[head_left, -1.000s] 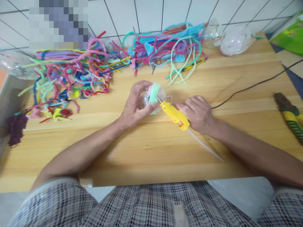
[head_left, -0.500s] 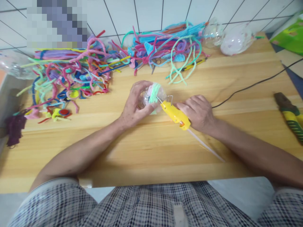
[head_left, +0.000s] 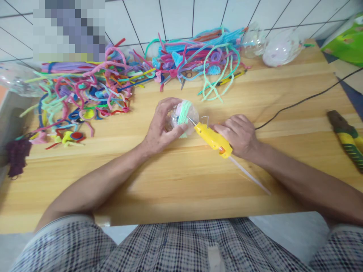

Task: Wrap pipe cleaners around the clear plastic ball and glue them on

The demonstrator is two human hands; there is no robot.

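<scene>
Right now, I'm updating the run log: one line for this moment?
left hand: holding clear ball; right hand: holding yellow glue gun; nozzle: close to green strips on ball, contact unclear; pliers: on table

Bright, even light, soft shadows on the tabletop (head_left: 176,185) (slight blur throughout).

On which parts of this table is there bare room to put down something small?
Bare tabletop lies between the left forearm and the yellow glue gun, on the near side; and between the right forearm, black cord and pliers. The far side is crowded with pipe cleaners and clear balls.
</scene>
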